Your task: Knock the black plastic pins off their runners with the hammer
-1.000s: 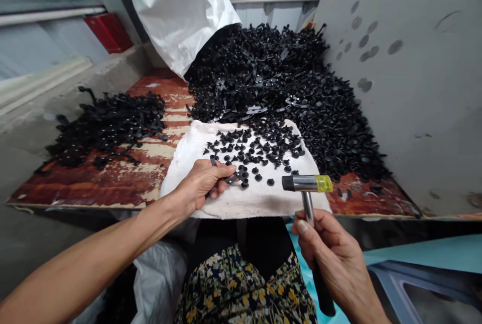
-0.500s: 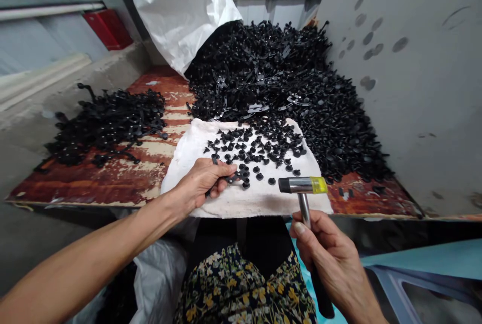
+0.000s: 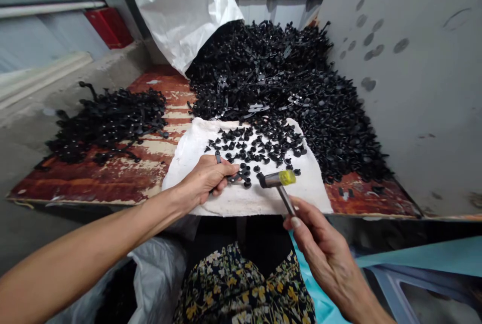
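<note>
The white cloth lay at the front edge of the worn red-brown table, and both hands were at work over it. The left hand pinched a thin black strip over the cloth's left half, the strip's end beside a few black studs. The right hand, just off the cloth's near right edge, gripped a hammer — its 2-ended head, black at the left and yellow at the right, hung over the cloth, apart from the strip. Loose black studs were scattered across the cloth's far half. Beyond the cloth rose a large black heap; left of it sat a smaller pile — similar dark pieces, tangled together.
</note>
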A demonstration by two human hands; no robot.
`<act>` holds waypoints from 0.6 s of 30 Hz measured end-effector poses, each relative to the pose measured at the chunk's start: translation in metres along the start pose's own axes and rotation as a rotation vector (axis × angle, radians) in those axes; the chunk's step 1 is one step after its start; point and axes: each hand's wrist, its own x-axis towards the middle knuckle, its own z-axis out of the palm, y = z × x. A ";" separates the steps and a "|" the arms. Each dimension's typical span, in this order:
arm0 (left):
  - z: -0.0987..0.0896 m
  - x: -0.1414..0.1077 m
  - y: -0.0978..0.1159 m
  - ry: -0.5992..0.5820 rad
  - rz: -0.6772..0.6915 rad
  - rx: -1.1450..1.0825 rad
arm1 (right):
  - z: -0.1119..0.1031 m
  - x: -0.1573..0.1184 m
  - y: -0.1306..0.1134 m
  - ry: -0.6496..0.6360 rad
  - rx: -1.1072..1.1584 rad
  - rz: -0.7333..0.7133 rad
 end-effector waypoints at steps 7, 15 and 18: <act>-0.003 0.000 0.006 -0.017 0.008 0.059 | -0.010 0.032 -0.024 0.001 -0.195 -0.496; -0.004 0.000 0.002 -0.030 0.039 0.053 | -0.004 0.045 -0.023 -0.108 -0.455 -0.515; -0.005 0.001 0.000 -0.054 0.048 0.028 | -0.005 0.046 -0.026 -0.004 -0.349 -0.554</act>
